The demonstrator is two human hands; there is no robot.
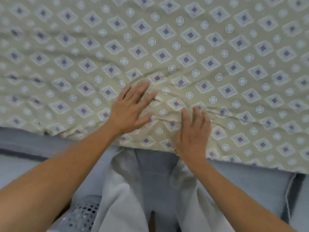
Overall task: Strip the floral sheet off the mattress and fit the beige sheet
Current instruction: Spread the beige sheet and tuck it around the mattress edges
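A beige sheet printed with diamonds and circles lies spread over the mattress, its near hem lying loose along the bed's front edge. It looks light, soft and easily rumpled, best taken by pinching that loose hem. The left hand and right hand lie flat on it, fingers spread wide, gripping nothing, with wrinkles bunched between them.

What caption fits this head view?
Both hands, left and right, press flat on the wrinkled beige sheet near the mattress edge.
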